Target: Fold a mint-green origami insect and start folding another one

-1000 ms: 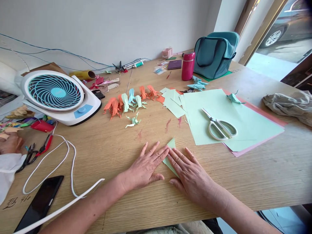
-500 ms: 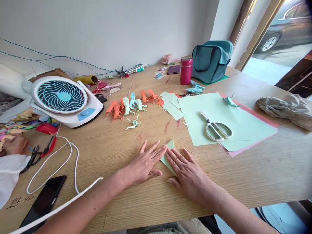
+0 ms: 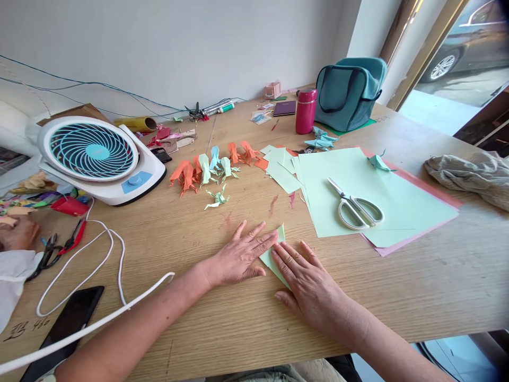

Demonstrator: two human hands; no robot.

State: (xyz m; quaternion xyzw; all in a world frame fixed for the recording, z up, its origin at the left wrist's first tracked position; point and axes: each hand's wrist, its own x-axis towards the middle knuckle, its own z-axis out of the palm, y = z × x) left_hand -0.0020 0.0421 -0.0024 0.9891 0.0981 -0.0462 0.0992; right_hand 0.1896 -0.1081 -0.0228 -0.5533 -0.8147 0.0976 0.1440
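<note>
A folded piece of pale green paper [image 3: 270, 261] lies flat on the wooden table [image 3: 214, 329], partly covered by both hands. My left hand [image 3: 240, 255] rests on its upper left part, fingers spread and the thumb apart. My right hand [image 3: 304, 276] lies along its right side with the fingers stretched out flat over it. The paper's pointed top shows above the fingertips and a lower corner shows under the right palm. Farther off stand several folded paper animals in orange [image 3: 186, 176], pale green [image 3: 217, 198] and blue [image 3: 214, 158].
White-handled scissors [image 3: 360, 209] lie on large green sheets [image 3: 413, 207] at the right, beside cut green pieces [image 3: 283, 175]. A fan [image 3: 99, 156], white cable [image 3: 119, 265] and phone [image 3: 66, 329] are at the left. A pink bottle [image 3: 306, 111] and teal bag [image 3: 348, 95] stand behind.
The view has shifted slightly. My left hand has slid a little up along the paper towards its tip, while my right hand stays nearly in place.
</note>
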